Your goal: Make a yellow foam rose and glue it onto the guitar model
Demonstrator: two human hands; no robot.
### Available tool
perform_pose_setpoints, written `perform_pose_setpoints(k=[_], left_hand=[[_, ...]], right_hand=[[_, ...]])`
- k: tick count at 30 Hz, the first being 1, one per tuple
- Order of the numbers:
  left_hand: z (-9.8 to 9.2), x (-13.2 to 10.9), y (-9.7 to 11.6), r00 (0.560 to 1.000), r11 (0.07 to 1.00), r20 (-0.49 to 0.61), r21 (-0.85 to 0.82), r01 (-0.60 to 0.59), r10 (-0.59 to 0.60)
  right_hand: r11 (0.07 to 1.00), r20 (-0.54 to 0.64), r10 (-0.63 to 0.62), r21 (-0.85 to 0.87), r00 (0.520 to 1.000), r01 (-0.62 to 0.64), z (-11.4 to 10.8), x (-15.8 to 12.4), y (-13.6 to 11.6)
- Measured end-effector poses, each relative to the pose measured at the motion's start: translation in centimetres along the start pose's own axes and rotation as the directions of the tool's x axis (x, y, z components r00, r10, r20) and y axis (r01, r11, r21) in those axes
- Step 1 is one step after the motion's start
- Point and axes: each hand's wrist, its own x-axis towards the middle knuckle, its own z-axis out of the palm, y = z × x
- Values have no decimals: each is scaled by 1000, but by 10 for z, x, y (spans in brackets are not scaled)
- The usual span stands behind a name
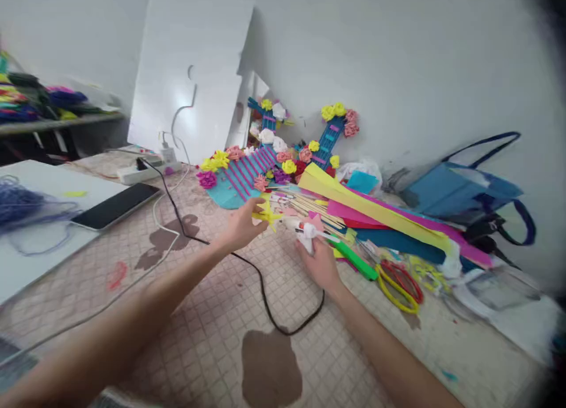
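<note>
A yellow paper flower [270,215] is pinched in the fingers of my left hand [244,224], over the middle of the table. Close by on the right, my right hand [319,260] grips a white glue gun [306,231] whose nozzle points left toward the flower. Whether the nozzle touches the petals I cannot tell. Behind my hands sits a blue paper piece with pink strips [247,175], edged with yellow, pink and white paper flowers. Thin wooden sticks [316,207] lie just behind the glue gun.
Yellow-handled scissors [398,293], a green cutter [357,260] and long crepe paper sheets [375,204] lie to the right, before a blue bag [464,187]. A black cable [265,299] loops across the table. At left are a phone [115,206], a power strip [141,171] and purple yarn [20,201].
</note>
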Motion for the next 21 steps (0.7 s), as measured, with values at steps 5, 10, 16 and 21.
perform_pose_setpoints(k=[5, 10, 16, 21], left_hand=[[4, 1, -1, 999, 1000, -29, 2, -21, 21], [1, -9, -6, 1000, 1000, -13, 2, -12, 12], [-5, -11, -9, 1000, 1000, -18, 17, -21, 22], [-7, -12, -9, 1000, 1000, 1, 12, -23, 23]], right_hand=[[1000, 29, -11, 17, 1000, 11, 10, 19, -5], [999, 21, -12, 35, 1000, 12, 6, 11, -1], [996, -32, 16, 89, 999, -13, 6, 6, 2], [991, -39, 16, 135, 999, -11, 3, 8, 2]])
